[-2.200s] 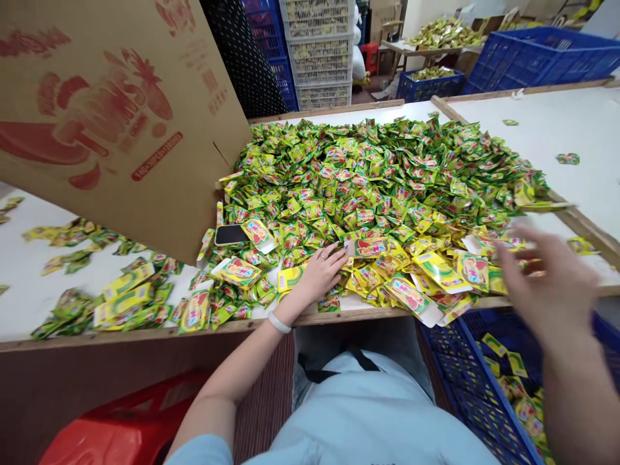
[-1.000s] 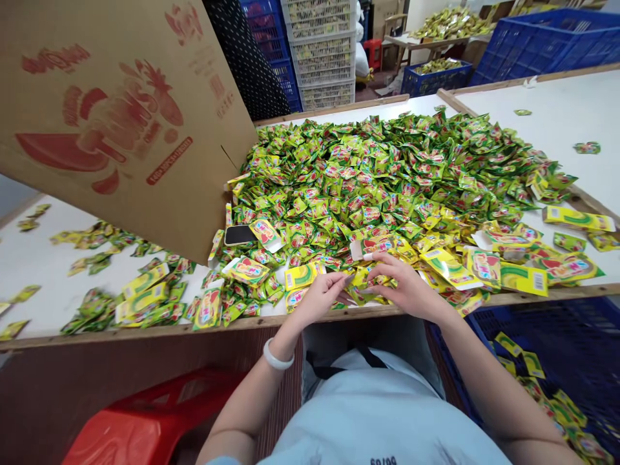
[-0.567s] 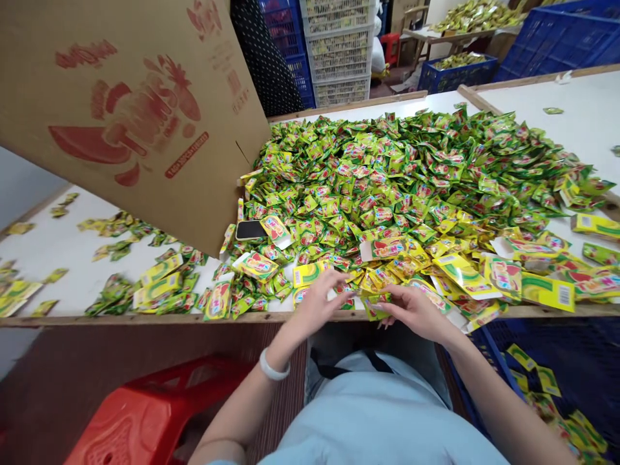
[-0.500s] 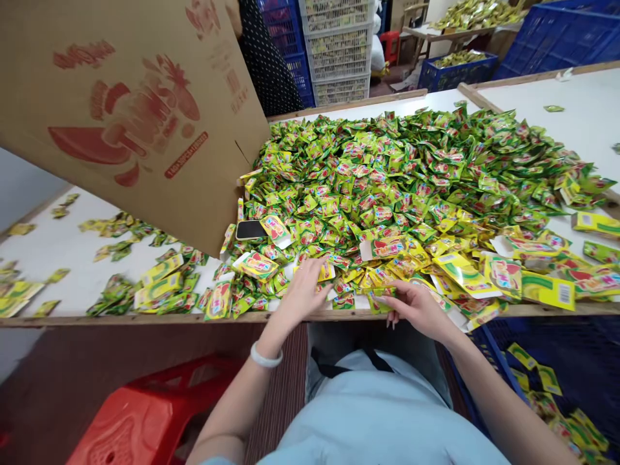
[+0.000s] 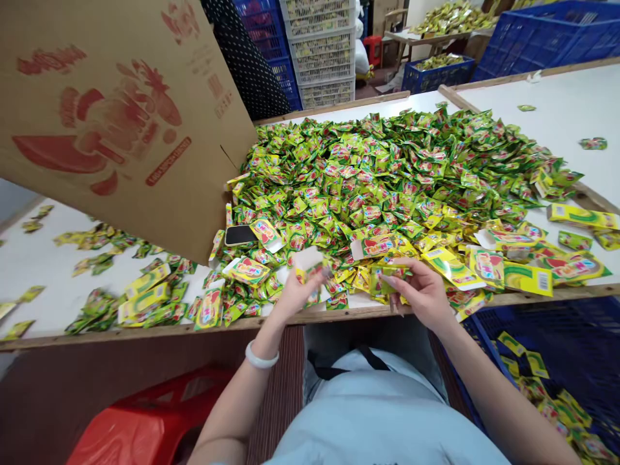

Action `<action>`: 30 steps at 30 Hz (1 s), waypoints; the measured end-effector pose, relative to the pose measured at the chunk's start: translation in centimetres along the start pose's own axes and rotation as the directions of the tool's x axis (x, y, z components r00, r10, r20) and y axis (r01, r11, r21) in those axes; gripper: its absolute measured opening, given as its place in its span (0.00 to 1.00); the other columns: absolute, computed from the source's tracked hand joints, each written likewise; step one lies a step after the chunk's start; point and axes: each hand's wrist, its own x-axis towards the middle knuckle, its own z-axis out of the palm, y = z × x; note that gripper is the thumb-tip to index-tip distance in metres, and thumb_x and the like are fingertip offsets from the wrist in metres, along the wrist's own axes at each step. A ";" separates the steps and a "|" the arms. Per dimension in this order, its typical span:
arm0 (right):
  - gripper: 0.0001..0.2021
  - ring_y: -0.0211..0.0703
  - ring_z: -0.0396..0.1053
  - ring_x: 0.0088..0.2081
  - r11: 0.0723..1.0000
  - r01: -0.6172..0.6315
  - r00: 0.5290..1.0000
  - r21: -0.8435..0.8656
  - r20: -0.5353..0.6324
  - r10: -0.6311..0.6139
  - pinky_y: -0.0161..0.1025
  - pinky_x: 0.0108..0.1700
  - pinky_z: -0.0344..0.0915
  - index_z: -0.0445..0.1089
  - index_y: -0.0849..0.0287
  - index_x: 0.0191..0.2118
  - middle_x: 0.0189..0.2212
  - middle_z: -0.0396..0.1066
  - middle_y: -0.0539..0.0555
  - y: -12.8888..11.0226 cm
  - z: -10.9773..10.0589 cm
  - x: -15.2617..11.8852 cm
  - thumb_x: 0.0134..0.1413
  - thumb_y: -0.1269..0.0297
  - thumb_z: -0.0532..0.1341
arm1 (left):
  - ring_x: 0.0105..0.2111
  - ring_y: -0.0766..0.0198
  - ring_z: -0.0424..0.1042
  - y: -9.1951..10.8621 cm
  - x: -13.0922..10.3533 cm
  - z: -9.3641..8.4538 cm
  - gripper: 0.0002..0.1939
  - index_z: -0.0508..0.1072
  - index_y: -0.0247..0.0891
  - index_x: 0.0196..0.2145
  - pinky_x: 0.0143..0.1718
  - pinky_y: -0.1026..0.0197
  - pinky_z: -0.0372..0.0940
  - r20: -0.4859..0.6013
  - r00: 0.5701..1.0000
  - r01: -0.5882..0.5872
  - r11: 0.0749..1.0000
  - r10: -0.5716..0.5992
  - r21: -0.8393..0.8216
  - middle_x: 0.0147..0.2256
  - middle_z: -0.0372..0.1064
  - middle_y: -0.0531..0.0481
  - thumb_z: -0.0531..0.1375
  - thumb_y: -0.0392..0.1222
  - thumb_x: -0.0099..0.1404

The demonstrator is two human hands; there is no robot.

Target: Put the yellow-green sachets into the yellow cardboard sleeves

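In the head view my left hand [image 5: 296,294], wearing a white bracelet [image 5: 261,356], is closed on a small yellow candy box [image 5: 308,259]. The box's white flap stands up and its print is blurred. To the right, my right hand [image 5: 426,290] pinches green candy packets [image 5: 382,280] between thumb and fingers; how many is hidden. Both hands are just above the table's front edge, apart from each other. Beyond them spreads a large pile of green candy packets [image 5: 387,174]. Several printed yellow boxes [image 5: 487,265] lie flat beside my right hand.
A big brown carton [image 5: 194,194] leans over the table at left, beside a phone [image 5: 241,235]. Below the edge are a red stool [image 5: 126,433] and a blue crate [image 5: 581,336] holding boxes. A person in dotted clothing [image 5: 247,58] stands behind the carton.
My left hand has lifted the small box from the pile, its white flap now upright. My right hand has taken a fuller grip on green packets. The view has shifted slightly.
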 end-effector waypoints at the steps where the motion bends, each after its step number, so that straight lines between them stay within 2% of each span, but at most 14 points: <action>1: 0.17 0.32 0.64 0.18 0.998 0.065 0.998 -0.011 -0.018 -0.065 0.33 0.16 0.64 0.70 0.54 0.39 0.33 0.71 0.51 -0.6 0.5 0.4 0.51 0.49 0.69 | 0.34 0.58 0.74 0.9 -0.8 1.0 0.22 0.71 0.36 0.40 0.40 0.55 0.70 0.115 0.992 0.067 0.994 -0.057 -0.086 0.34 0.74 0.47 0.67 0.55 0.57; 3: 0.14 0.31 0.63 0.20 0.980 0.187 0.982 -0.063 -0.006 -0.188 0.34 0.17 0.63 0.71 0.54 0.37 0.40 0.70 0.53 -1.4 1.6 1.1 0.53 0.50 0.68 | 0.35 0.58 0.74 2.4 -2.1 3.0 0.26 0.71 0.35 0.40 0.40 0.56 0.69 0.272 0.956 0.167 0.968 -0.113 -0.186 0.34 0.75 0.47 0.71 0.56 0.52; 4: 0.12 0.33 0.65 0.22 0.965 0.244 0.970 -0.100 0.026 -0.242 0.34 0.19 0.65 0.73 0.53 0.37 0.41 0.70 0.54 -1.6 2.0 1.4 0.54 0.51 0.67 | 0.36 0.58 0.74 3.0 -2.6 3.7 0.27 0.71 0.35 0.41 0.42 0.56 0.69 0.309 0.944 0.188 0.959 -0.116 -0.214 0.36 0.75 0.46 0.72 0.56 0.51; 8: 0.06 0.43 0.70 0.38 0.850 0.442 0.890 -0.286 0.260 -0.375 0.39 0.38 0.72 0.76 0.53 0.40 0.38 0.70 0.55 -1.9 2.4 1.9 0.61 0.60 0.63 | 0.49 0.51 0.72 3.7 -3.4 4.9 0.31 0.70 0.37 0.50 0.52 0.53 0.67 0.324 0.945 0.110 0.972 -0.038 -0.207 0.47 0.74 0.43 0.72 0.51 0.52; 11: 0.08 0.42 0.70 0.39 0.738 0.502 0.838 -0.450 0.463 -0.288 0.38 0.42 0.70 0.77 0.53 0.42 0.37 0.69 0.54 -2.5 1.5 1.3 0.63 0.68 0.59 | 0.55 0.51 0.70 3.3 -3.7 4.8 0.42 0.60 0.41 0.62 0.56 0.52 0.66 0.382 0.924 0.084 0.982 -0.014 -0.166 0.56 0.68 0.41 0.71 0.46 0.54; 15: 0.12 0.41 0.70 0.36 0.616 0.534 0.780 -0.579 0.619 -0.094 0.37 0.39 0.70 0.76 0.55 0.42 0.37 0.69 0.55 -3.2 0.3 -0.1 0.62 0.75 0.56 | 0.59 0.49 0.67 2.8 -4.4 5.2 0.45 0.51 0.42 0.67 0.61 0.48 0.61 0.432 0.901 0.056 0.998 -0.038 -0.030 0.61 0.64 0.38 0.68 0.41 0.58; 17: 0.12 0.42 0.72 0.40 0.639 0.533 0.759 -0.555 0.647 -0.072 0.37 0.42 0.71 0.74 0.55 0.47 0.40 0.71 0.55 -3.0 -0.2 -0.9 0.63 0.74 0.57 | 0.59 0.49 0.66 2.7 -4.9 5.5 0.46 0.49 0.41 0.68 0.61 0.48 0.61 0.446 0.894 0.037 0.999 -0.036 0.006 0.60 0.65 0.38 0.67 0.39 0.58; 19: 0.10 0.42 0.73 0.42 0.667 0.521 0.783 -0.533 0.610 -0.124 0.37 0.43 0.71 0.72 0.55 0.48 0.43 0.73 0.56 -2.4 -0.9 -1.7 0.64 0.72 0.58 | 0.54 0.51 0.71 2.6 -5.4 5.7 0.48 0.44 0.41 0.69 0.55 0.50 0.66 0.500 0.863 0.075 0.997 -0.064 -0.002 0.56 0.69 0.38 0.66 0.38 0.58; 21: 0.07 0.42 0.73 0.40 0.650 0.541 0.803 -0.533 0.556 -0.213 0.36 0.40 0.71 0.72 0.56 0.43 0.42 0.73 0.57 -1.6 -1.6 -2.4 0.65 0.69 0.57 | 0.47 0.54 0.75 2.5 -5.8 5.8 0.50 0.40 0.40 0.70 0.49 0.53 0.69 0.560 0.822 0.120 0.993 -0.100 0.002 0.52 0.72 0.40 0.65 0.38 0.59; 22: 0.08 0.42 0.73 0.38 0.634 0.562 0.794 -0.531 0.560 -0.236 0.35 0.38 0.70 0.73 0.56 0.40 0.40 0.74 0.57 -1.2 -1.8 -2.8 0.66 0.69 0.56 | 0.46 0.55 0.75 2.6 -5.9 5.9 0.51 0.39 0.40 0.71 0.48 0.53 0.69 0.583 0.805 0.124 0.992 -0.107 0.012 0.51 0.72 0.41 0.65 0.37 0.59; 24: 0.13 0.41 0.73 0.35 0.634 0.583 0.749 -0.507 0.638 -0.179 0.35 0.35 0.69 0.74 0.56 0.37 0.36 0.74 0.56 -0.8 -2.0 -3.3 0.69 0.69 0.52 | 0.48 0.54 0.74 2.7 -6.1 6.1 0.52 0.40 0.40 0.71 0.51 0.53 0.68 0.616 0.783 0.085 0.996 -0.084 0.028 0.52 0.72 0.40 0.65 0.36 0.58; 27: 0.14 0.41 0.74 0.36 0.737 0.485 0.689 -0.471 0.725 0.011 0.35 0.37 0.70 0.75 0.55 0.43 0.36 0.76 0.55 -0.9 -1.4 -3.8 0.70 0.67 0.50 | 0.52 0.53 0.72 3.2 -6.1 6.7 0.52 0.43 0.41 0.71 0.56 0.52 0.65 0.622 0.783 0.030 1.000 -0.019 -0.007 0.55 0.71 0.40 0.66 0.35 0.57; 29: 0.13 0.41 0.75 0.37 0.778 0.416 0.715 -0.470 0.698 0.039 0.36 0.38 0.71 0.75 0.54 0.46 0.38 0.77 0.55 -1.3 -1.5 -3.9 0.70 0.64 0.52 | 0.51 0.53 0.74 3.6 -5.8 7.2 0.51 0.43 0.42 0.71 0.55 0.51 0.65 0.621 0.784 0.030 0.999 0.001 -0.040 0.53 0.73 0.41 0.67 0.37 0.58; 30: 0.12 0.42 0.75 0.37 0.778 0.408 0.747 -0.477 0.665 0.016 0.36 0.39 0.71 0.75 0.53 0.45 0.37 0.77 0.54 -1.7 -2.1 -3.9 0.69 0.63 0.53 | 0.51 0.53 0.74 3.8 -5.5 7.3 0.51 0.44 0.42 0.71 0.56 0.51 0.66 0.626 0.780 0.018 0.998 0.019 -0.052 0.52 0.73 0.42 0.68 0.40 0.58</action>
